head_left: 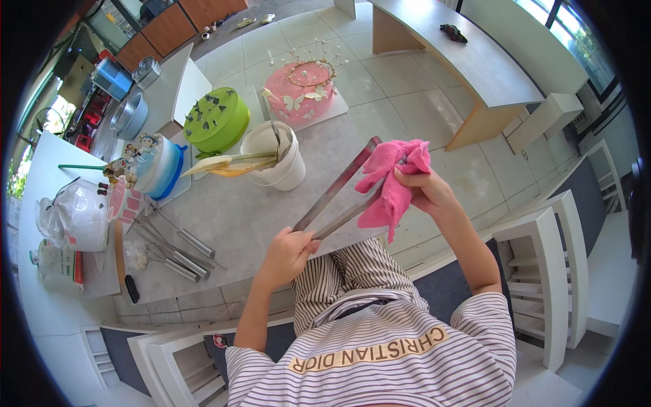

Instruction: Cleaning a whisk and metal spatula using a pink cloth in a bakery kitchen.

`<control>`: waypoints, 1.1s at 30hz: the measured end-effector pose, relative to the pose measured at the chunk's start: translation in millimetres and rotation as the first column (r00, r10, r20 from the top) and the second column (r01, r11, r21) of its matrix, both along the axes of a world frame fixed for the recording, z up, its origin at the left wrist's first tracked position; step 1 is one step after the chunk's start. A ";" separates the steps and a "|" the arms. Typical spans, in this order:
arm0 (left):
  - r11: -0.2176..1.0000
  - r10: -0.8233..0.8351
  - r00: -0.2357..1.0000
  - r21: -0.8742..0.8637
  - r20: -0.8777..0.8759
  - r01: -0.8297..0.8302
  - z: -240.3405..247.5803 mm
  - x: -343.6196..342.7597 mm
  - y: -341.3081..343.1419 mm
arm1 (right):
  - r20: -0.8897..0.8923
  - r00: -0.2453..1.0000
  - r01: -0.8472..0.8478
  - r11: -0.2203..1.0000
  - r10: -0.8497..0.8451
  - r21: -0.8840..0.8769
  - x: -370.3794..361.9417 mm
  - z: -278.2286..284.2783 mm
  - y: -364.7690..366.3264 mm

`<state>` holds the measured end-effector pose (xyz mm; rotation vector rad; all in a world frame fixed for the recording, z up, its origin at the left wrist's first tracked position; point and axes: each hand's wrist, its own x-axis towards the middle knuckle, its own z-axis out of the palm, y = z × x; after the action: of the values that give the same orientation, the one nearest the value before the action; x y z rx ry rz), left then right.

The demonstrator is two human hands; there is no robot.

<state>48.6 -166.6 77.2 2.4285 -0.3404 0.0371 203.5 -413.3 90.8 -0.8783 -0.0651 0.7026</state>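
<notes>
My left hand [286,259] is closed around the near end of long metal tongs [333,188], whose two arms spread apart toward the far right. In my right hand [431,192] is a crumpled pink cloth [392,193], bunched around the far end of the nearer arm, so that tip is hidden. The other arm's tip shows beside the cloth. Left of the tongs, a white bucket [293,169] on the grey table [251,217] holds utensils and a yellowish-headed brush or spatula [234,164] lying across its rim.
Behind the bucket stand a green cake [215,121] and a pink cake [298,95]; a blue-and-white cake [157,169] sits left. Several metal-handled whisks [184,254] lie near the front edge. White chairs [542,271] flank me, and another table [468,61] stands far right.
</notes>
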 end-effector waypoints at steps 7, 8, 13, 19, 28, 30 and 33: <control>0.999 0.003 0.999 -0.041 0.044 -0.001 3.4 1.6 5.1 | 0.133 0.986 -0.088 0.989 0.103 -0.116 12.3 5.1 -16.9; 0.999 0.003 0.999 -0.042 0.045 -0.001 4.1 1.1 7.0 | 0.134 0.986 -0.088 0.989 0.104 -0.117 12.7 5.4 -19.6; 0.998 -0.019 0.999 0.066 0.030 0.017 2.1 0.0 4.3 | 0.225 0.962 -0.101 0.965 0.157 -0.242 15.2 11.5 -28.2; 0.946 0.032 0.975 -0.307 -0.219 -0.100 -15.7 -10.7 19.3 | 0.067 0.943 0.306 0.926 -0.327 0.220 62.4 5.4 -75.5; 0.442 -0.329 0.883 -0.881 -0.334 -0.168 -52.7 19.1 -35.7 | -0.031 1.000 0.013 0.838 0.004 0.546 -3.7 -28.5 25.5; 0.364 -0.348 0.871 -0.906 -0.346 -0.215 -53.1 26.4 -41.7 | 0.112 0.985 0.056 0.867 -0.128 0.494 3.2 -27.1 36.0; 0.274 -0.300 0.931 -0.954 -0.207 -0.123 -40.6 32.2 -47.0 | 0.036 0.974 0.184 0.869 -0.225 0.460 0.4 -19.6 36.1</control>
<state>80.9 -213.6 36.6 1.0925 -0.1824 -0.1989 203.9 -377.2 71.2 -0.4539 -0.2050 0.4201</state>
